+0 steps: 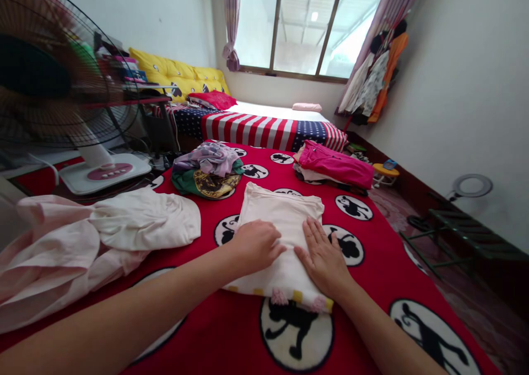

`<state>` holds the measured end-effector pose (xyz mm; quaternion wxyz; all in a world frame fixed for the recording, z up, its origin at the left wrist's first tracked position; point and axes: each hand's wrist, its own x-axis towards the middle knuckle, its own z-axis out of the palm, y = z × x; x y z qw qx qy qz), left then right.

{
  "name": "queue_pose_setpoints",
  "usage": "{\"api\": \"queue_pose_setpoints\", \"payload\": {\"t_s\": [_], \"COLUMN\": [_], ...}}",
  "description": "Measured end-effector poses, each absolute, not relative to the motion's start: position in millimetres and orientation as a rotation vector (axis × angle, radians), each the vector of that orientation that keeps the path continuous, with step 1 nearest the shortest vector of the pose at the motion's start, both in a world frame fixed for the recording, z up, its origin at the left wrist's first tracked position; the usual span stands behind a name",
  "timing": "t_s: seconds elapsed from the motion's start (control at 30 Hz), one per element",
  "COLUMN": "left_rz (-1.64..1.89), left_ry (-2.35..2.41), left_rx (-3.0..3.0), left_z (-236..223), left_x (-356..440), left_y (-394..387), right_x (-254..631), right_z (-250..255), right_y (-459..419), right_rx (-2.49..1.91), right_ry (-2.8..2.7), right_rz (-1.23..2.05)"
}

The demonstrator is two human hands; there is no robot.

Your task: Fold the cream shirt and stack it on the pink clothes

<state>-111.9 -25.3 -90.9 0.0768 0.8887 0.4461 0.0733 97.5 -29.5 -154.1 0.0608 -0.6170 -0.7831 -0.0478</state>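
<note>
A white garment (285, 204), folded into a flat oblong, lies in front of me on the red blanket (231, 336); its near edge carries yellow patches and pink tassels. My left hand (256, 246) rests on its left half with curled fingers, and whether cloth is pinched in them is hidden. Flat on the right half, with fingers stretched out, lies my right hand (324, 256). To the left is a loose heap of white cloth (144, 218) and pale pink cloth (61, 253).
Beyond the garment sit a purple and green clothes pile (206, 168) and a stack topped with pink clothing (334, 162). A fan (99, 165) stands at left. On the right are a dark green rack (471, 234) and ring light (472, 185). A bed (264, 129) lies under the window.
</note>
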Motion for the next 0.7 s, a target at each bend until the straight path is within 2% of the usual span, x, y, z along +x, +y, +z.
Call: {"api": "queue_pose_setpoints", "payload": {"t_s": [0.1, 0.3, 0.47, 0.7], "left_rz": [0.413, 0.392, 0.479, 0.466], "left_ry": [1.413, 1.702, 1.749, 1.735], "left_rx": [2.651, 2.499, 2.506, 2.530], "left_z": [-102, -141, -150, -151], "left_x": [-87, -87, -88, -89], "left_y": [6, 62, 64, 63], "right_x": [98, 101, 94, 66], "right_z": [-154, -154, -140, -128], "right_y": [-29, -30, -25, 23], "right_rx": [-1.862, -1.875, -1.860, -1.562], "right_ry": [-2.372, -2.385, -2.433, -2.476], "right_rz": [-0.124, -0.110, -0.039, 0.109]}}
